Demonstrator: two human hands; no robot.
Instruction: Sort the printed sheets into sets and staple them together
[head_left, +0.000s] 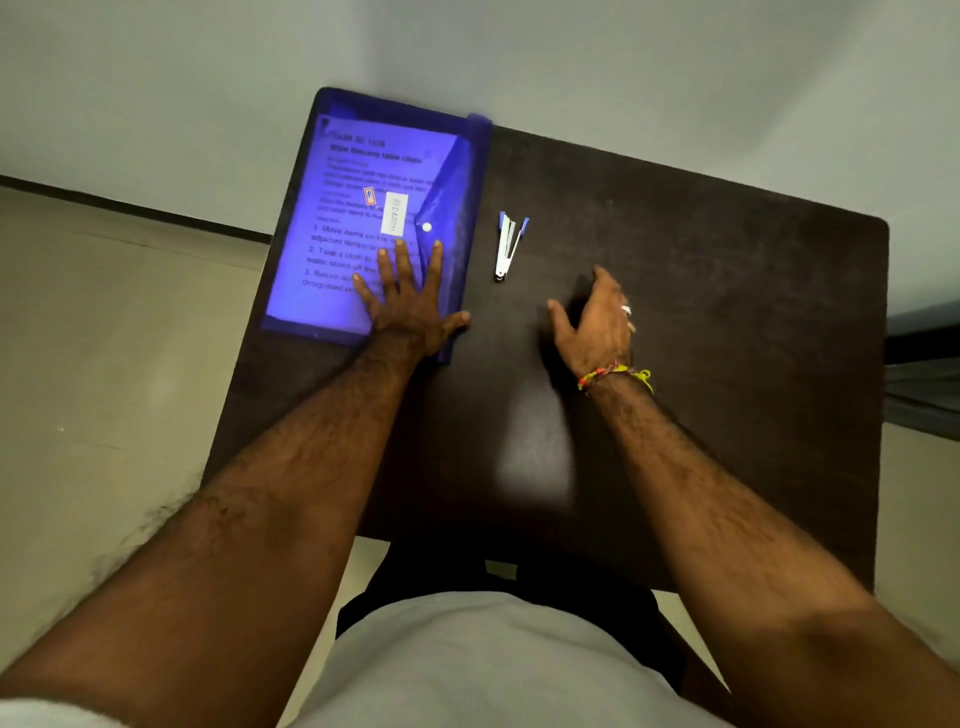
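Opening step: left hand presses flat, fingers straight, on the snapped-shut blue folder holding the printed sheets (far left). Right hand hovers loosely curled, empty, near the stapler. Next, probably: unsnap the flap.

We see our left hand pressed flat, fingers spread, on a translucent blue folder with printed sheets showing through it, at the far left corner of a dark table. Just right of the folder lies a small stapler, its jaws apart. Our right hand, with a thread band at the wrist, rests near the stapler, fingers loosely bent and holding nothing.
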